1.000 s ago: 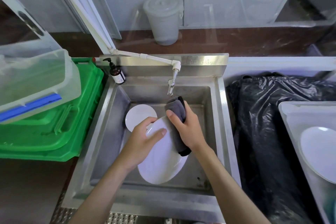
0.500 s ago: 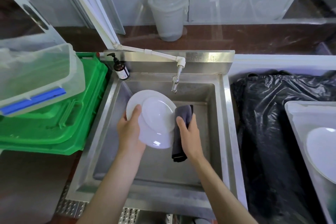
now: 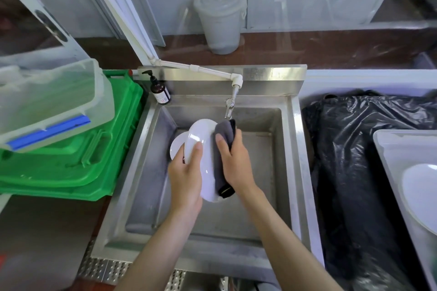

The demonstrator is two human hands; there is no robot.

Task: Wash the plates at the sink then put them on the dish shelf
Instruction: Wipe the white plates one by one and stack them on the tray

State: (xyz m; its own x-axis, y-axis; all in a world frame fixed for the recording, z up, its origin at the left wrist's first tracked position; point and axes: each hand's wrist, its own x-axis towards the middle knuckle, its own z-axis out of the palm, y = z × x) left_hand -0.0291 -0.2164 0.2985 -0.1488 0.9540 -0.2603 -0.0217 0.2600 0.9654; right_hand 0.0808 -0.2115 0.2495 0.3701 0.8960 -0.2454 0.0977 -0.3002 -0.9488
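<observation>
Since half a second ago, white plate [image 3: 203, 160] tipped from face-up to nearly on edge above the steel sink [image 3: 287, 172]. My left hand [image 3: 185, 178] grips its near rim, thumb across the face. My right hand [image 3: 236, 165] clasps a grey cloth [image 3: 223, 149] against the plate's 3 o'clock side. Second plate [image 3: 176, 147] lies in the basin at 10 o'clock, under the tap [image 3: 229, 107].

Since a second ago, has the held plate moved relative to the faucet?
Yes. The held plate has risen toward the faucet and turned nearly edge-on; earlier it lay flatter, nearer the sink's front.
</observation>
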